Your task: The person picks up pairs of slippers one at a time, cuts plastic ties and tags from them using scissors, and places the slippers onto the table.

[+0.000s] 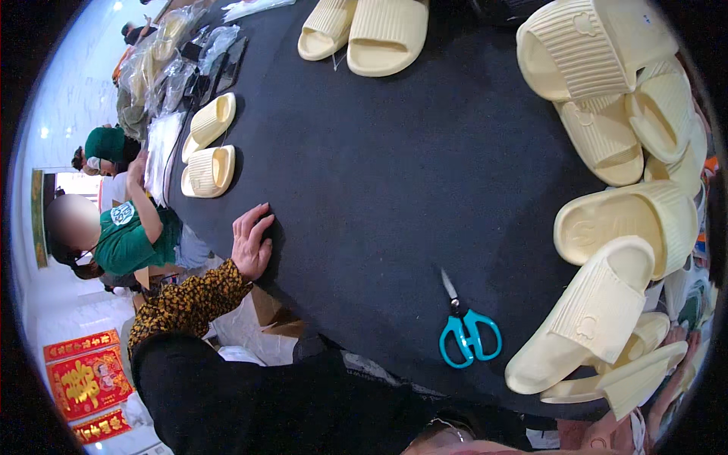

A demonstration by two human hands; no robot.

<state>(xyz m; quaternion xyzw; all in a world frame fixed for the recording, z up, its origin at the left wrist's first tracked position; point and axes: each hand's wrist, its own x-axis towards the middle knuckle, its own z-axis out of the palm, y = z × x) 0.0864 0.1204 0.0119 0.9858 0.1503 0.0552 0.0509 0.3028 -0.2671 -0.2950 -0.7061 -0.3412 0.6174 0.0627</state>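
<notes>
My left hand [252, 241], in a black and mustard floral sleeve, rests on the near left edge of the dark table [364, 174]. Its fingers are apart, with nothing in them. Closest to it is a pair of cream slide sandals, one slide [208, 171] beside another slide [210, 123]. Teal-handled scissors [470, 334] lie partly spread near the front edge. Cream slides pile up at the right, among them a tilted slide [588, 311] at the near end. Below that pile some skin shows, perhaps my right hand [603, 434]; its fingers are mostly hidden.
Another pair of slides [387, 34] sits at the far edge. Clear plastic bags [163, 64] heap up at the far left. Beside the table's left side are a co-worker in a green shirt [133, 235] and one in a green cap [105, 144]. Red decorations [87, 375] hang at lower left.
</notes>
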